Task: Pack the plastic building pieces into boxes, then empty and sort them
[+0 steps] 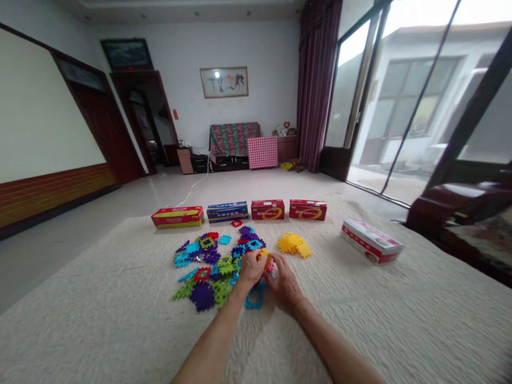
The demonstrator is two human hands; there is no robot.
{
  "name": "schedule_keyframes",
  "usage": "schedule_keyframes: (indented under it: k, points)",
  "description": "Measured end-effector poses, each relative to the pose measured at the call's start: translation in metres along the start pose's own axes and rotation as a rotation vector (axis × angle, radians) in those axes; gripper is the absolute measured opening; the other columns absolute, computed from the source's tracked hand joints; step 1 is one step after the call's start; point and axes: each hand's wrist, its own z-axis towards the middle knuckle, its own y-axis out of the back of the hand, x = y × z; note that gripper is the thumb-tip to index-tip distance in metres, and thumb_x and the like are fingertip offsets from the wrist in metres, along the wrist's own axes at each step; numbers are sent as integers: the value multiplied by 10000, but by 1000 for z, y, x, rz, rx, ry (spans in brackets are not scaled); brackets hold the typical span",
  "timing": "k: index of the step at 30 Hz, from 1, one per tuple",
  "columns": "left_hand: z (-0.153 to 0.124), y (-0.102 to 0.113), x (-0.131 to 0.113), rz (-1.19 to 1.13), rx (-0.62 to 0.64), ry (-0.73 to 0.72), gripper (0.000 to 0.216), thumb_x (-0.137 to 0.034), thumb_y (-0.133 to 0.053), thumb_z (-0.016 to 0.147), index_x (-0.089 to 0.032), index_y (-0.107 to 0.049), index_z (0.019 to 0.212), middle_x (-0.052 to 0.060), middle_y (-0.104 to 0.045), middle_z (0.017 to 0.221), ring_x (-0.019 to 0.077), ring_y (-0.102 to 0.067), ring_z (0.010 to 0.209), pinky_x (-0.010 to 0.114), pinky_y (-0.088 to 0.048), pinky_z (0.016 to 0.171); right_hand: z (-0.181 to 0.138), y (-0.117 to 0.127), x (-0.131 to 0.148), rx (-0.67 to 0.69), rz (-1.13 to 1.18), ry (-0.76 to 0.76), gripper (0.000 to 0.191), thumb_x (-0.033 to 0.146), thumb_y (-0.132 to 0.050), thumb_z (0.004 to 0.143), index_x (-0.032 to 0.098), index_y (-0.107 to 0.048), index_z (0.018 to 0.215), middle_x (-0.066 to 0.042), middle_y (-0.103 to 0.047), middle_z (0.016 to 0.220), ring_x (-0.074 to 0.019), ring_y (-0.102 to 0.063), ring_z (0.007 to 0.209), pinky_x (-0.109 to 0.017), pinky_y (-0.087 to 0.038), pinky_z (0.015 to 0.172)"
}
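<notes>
Both hands, left hand (251, 266) and right hand (285, 282), pinch small yellow and pink pieces (267, 260) together over the mixed pile (216, 261) mid-bed (120, 320). Only a little yellow pile (295, 244) sits sorted beside it; most pieces look unsorted.

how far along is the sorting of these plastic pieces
Early on. Done: one small yellow pile sits apart to the right. In hand: the left hand and right hand meet over yellow and pink pieces. Left: the mixed heap of purple, green, blue and red pieces is still jumbled.
</notes>
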Motion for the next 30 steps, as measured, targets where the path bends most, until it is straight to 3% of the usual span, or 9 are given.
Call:
schedule_keyframes:
  k: [11, 17, 21, 25, 27, 30]
  points:
    - [-10, -10, 1, -83, 21, -25, 216, -222, -502, 861, -154, -701, 808, 34, -694, 719, 149, -607, 680, 243, -441, 659, -3, 0, -6, -108, 7, -51, 410, 266, -609, 830, 166, -499, 1213, -150, -617, 1145, -265, -597, 1074, -438, -510, 933]
    - [-15, -14, 0, -140, -82, -55, 277, -171, -492, 871, -166, -680, 1075, 87, -726, 1032, 177, -666, 924, 276, -493, 852, -2, 3, -8, -134, -85, -83, 446, 253, -579, 827, 166, -476, 1253, -161, -585, 1192, -282, -554, 1128, -468, -472, 967]
    - [-17, -9, 6, -58, -126, -154, 278, -149, -468, 887, -174, -676, 1070, 90, -707, 1048, 180, -656, 960, 292, -504, 897, 10, 15, -30, -144, -250, -64, 473, 272, -567, 836, 166, -469, 1286, -167, -571, 1201, -311, -521, 1123, -508, -426, 965]
    - [-24, -1, 7, 178, -50, -308, 249, -174, -487, 888, -199, -689, 1032, 87, -662, 1135, 209, -583, 1110, 348, -443, 1015, 24, 29, -63, -191, -440, -113, 506, 287, -559, 817, 139, -467, 1292, -178, -575, 1186, -326, -509, 1100, -509, -387, 937]
    - [-30, 2, 6, 271, 22, -353, 238, -273, -570, 865, -224, -686, 1067, 87, -621, 1225, 251, -515, 1213, 404, -403, 1058, 27, 33, -72, -191, -486, -142, 551, 307, -578, 796, 140, -455, 1307, -180, -553, 1251, -337, -479, 1150, -506, -359, 954]
    - [-40, 0, 5, 365, 131, -383, 393, -441, -672, 789, -260, -662, 1138, 90, -545, 1347, 319, -399, 1326, 514, -341, 1087, 26, 35, -77, -168, -486, -152, 582, 315, -593, 783, 149, -446, 1321, -172, -523, 1322, -331, -448, 1204, -493, -334, 980]
